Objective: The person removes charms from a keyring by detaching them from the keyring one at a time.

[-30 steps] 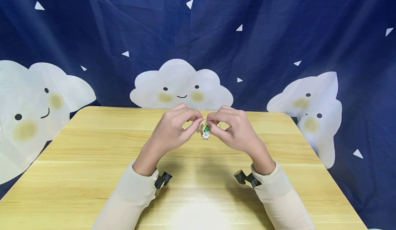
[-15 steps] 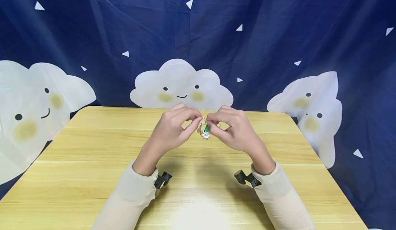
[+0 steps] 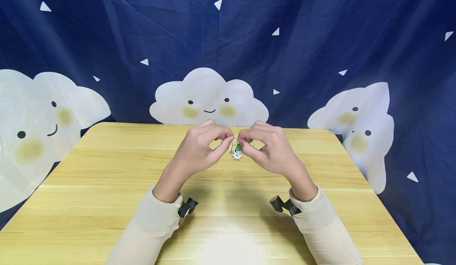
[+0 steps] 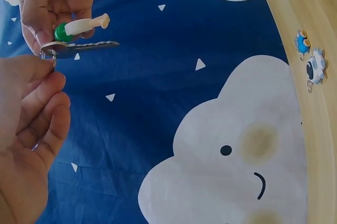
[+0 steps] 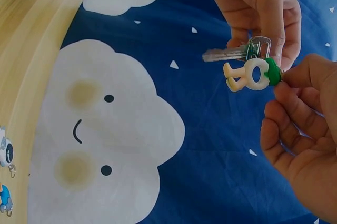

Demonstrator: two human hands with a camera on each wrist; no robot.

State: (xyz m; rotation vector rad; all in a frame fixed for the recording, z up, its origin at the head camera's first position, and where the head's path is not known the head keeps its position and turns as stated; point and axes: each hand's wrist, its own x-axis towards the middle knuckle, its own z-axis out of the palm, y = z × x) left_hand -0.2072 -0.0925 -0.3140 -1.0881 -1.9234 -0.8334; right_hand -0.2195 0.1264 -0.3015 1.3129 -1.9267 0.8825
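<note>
My left hand [image 3: 199, 148] and right hand [image 3: 268, 148] meet fingertip to fingertip above the table. In the left wrist view, my left thumb and finger pinch a thin metal split ring [image 4: 54, 62], from which a silver key [image 4: 89, 46] sticks out. The right hand, its thumb and index fingertip together, pinches the green top end of a small figure charm [image 5: 258, 74] with a white ring-shaped body and pale legs. Key and charm lie side by side in both wrist views. Fingertips hide where the ring and the charm's fitting come together.
On the wooden table [image 3: 228, 201] lie a white sheep-like charm [image 4: 316, 67] and a blue charm [image 4: 301, 42], each with a small metal clasp. Behind the table hangs a dark blue curtain [image 3: 228, 31] with cloud prints. A small black camera sits at each cuff.
The key has swung and turned slightly beneath the left fingertips, and now shows narrower than a second ago. Both hands keep almost the same place and hold.
</note>
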